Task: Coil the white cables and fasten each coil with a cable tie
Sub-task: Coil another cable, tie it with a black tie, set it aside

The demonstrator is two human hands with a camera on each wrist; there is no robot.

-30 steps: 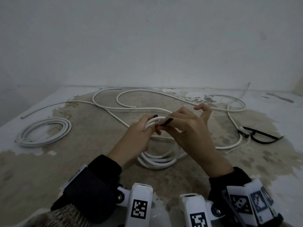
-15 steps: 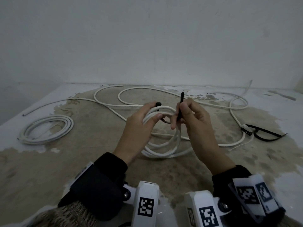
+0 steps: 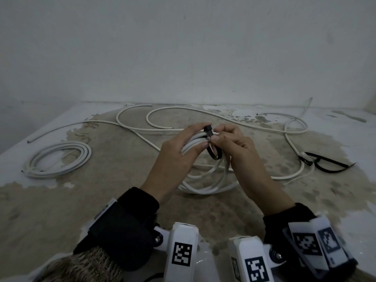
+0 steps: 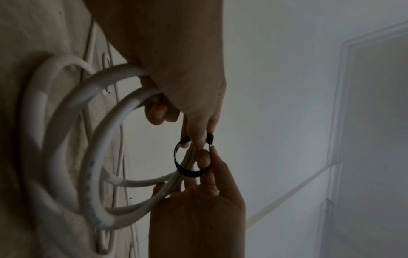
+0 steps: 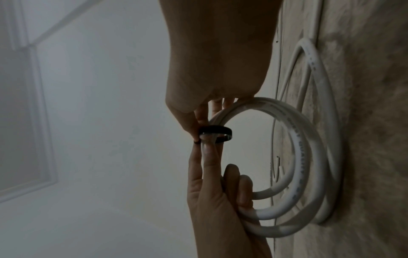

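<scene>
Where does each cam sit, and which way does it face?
Head: above, looking forward and down at the table; both hands, sleeves show.
Left wrist: along left hand toward right hand.
Right wrist: along right hand toward left hand.
All share the white coil and black cable tie.

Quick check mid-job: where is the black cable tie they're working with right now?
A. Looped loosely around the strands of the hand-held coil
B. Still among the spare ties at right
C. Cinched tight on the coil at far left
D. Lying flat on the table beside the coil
A: the black cable tie forms an open ring around the strands of the held coil, between the left hand and the right hand.
</scene>
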